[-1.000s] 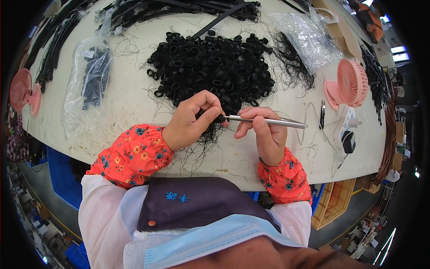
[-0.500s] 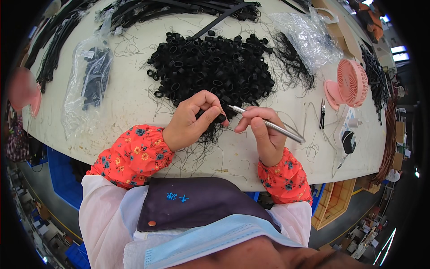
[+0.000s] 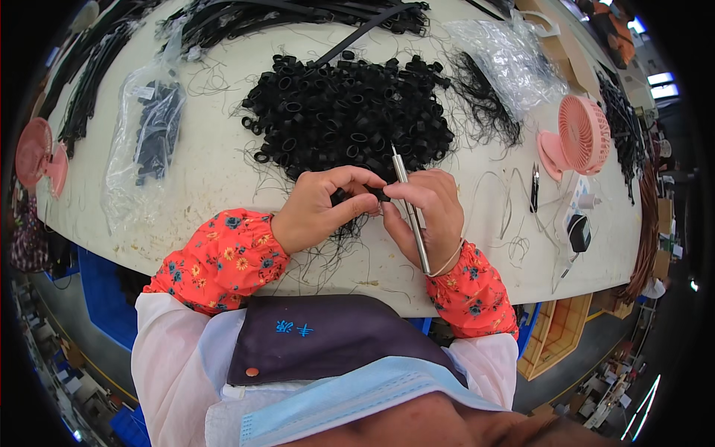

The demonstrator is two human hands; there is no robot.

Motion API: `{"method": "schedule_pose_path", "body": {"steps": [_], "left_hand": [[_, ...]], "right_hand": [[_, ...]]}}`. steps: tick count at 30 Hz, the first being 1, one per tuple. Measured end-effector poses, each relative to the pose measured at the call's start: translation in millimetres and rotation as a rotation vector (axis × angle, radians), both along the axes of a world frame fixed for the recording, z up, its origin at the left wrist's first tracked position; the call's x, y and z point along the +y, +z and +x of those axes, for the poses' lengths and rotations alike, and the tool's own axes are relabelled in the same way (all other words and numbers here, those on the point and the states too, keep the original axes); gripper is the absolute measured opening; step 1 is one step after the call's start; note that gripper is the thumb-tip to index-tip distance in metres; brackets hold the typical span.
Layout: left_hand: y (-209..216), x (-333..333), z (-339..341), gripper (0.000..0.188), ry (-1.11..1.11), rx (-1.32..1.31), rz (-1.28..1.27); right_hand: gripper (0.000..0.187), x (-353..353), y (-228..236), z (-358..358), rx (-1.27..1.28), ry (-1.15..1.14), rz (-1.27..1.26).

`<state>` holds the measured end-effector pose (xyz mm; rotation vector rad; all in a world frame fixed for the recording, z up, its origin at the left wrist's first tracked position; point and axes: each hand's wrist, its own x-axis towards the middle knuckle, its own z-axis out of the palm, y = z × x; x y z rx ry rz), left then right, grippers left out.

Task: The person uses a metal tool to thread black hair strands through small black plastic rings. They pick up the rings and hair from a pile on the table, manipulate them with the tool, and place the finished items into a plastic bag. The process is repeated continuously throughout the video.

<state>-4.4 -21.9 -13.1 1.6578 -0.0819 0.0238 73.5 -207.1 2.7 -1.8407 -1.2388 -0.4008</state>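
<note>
Your left hand [image 3: 324, 207] pinches a black loop [image 3: 380, 194], and the thin-tipped tool [image 3: 403, 175] your right hand [image 3: 434, 216] holds could jab you if it swivels.

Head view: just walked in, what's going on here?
Someone at a table has a small black piece pinched in their left hand, with the fingertips of the right hand meeting it. The right hand also holds a slim silver tool, its thin tip pointing away from the piece. Just beyond the hands lies a big pile of black loops; a clear plastic bag lies to the left.
</note>
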Motion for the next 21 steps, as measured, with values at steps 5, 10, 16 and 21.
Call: {"method": "schedule_pose_path", "body": {"steps": [5, 10, 16, 21], "left_hand": [[6, 4, 2, 0.014, -0.013, 0.079, -0.041], [-9, 3, 6, 0.009, 0.019, -0.165, 0.025], [0, -1, 0, 0.009, 0.034, 0.022, -0.088], [-4, -1, 1, 0.009, 0.058, -0.029, -0.064]], "right_hand": [[0.035, 0, 1, -1, 0.001, 0.017, 0.005], [0.036, 2, -1, -3, 0.036, 0.029, 0.025], [0.033, 3, -3, -5, 0.053, 0.062, -0.009], [0.026, -1, 1, -8, 0.359, 0.060, 0.038]]}}
